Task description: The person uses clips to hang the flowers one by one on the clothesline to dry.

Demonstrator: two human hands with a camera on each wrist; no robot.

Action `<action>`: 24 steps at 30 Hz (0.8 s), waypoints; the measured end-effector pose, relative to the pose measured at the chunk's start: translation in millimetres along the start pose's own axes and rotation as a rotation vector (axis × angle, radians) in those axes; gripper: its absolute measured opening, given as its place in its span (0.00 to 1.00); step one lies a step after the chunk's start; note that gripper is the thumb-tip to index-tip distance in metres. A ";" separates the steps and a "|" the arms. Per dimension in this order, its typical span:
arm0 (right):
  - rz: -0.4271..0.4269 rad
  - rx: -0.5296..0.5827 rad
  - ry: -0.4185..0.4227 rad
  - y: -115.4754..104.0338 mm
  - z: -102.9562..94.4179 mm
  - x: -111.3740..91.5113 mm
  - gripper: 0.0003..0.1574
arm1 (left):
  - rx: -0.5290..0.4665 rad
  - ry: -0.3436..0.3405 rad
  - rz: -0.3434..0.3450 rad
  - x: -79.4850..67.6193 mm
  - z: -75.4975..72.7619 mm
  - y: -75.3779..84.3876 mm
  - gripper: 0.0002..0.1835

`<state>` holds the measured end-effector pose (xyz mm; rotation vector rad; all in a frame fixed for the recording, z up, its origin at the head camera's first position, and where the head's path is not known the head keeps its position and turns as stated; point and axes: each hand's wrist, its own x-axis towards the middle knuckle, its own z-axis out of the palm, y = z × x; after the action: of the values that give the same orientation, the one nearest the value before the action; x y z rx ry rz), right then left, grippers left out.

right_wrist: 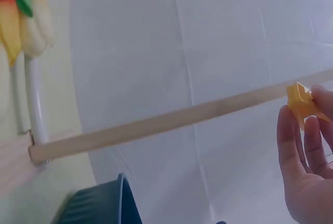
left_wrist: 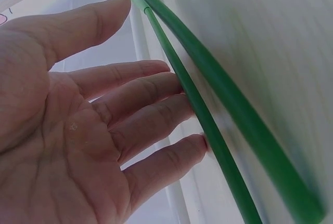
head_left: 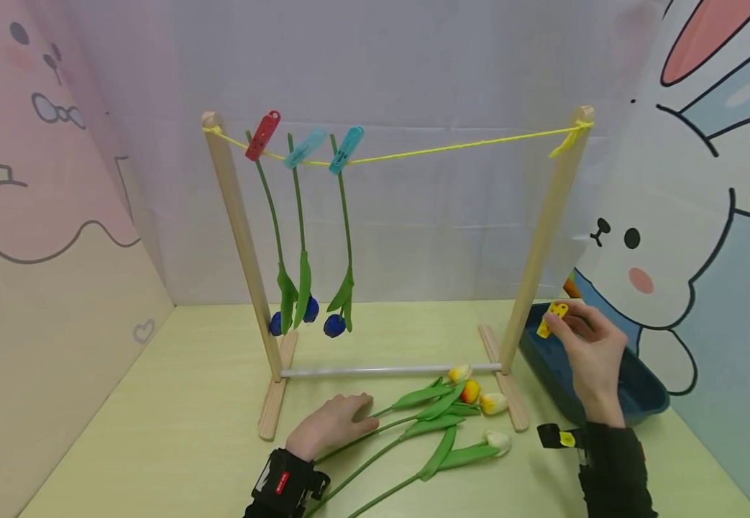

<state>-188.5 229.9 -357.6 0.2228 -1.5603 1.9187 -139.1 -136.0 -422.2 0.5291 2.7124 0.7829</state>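
Note:
My right hand (head_left: 593, 352) pinches a yellow clothespin (head_left: 552, 319) between thumb and fingers, raised over the dark blue basket (head_left: 562, 392). In the right wrist view the yellow clothespin (right_wrist: 300, 103) sits at the fingertips. My left hand (head_left: 331, 427) rests low over the table with fingers loosely extended. In the left wrist view its fingertips lie close beside a green tulip stem (left_wrist: 195, 99); whether they touch it I cannot tell. Several artificial tulips with yellow, orange and white heads lie on the table, among them a white tulip (head_left: 496, 443) nearest the front.
A wooden frame with a left post (head_left: 239, 237) and right post (head_left: 546, 237) carries a yellow string (head_left: 439, 149). Three blue-headed flowers hang from it by a red clothespin (head_left: 262, 135), a pale teal one and a teal clothespin (head_left: 346, 150). A white rod (head_left: 387, 371) joins the posts low down.

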 end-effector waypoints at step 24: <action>0.157 0.151 -0.135 -5.8 27.4 -10.8 0.13 | -0.033 0.040 0.060 5.3 5.1 -1.1 0.09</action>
<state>-183.9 201.1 -350.8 0.3079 -1.5595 2.1876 -142.4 -132.4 -427.8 0.5966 2.7261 0.8608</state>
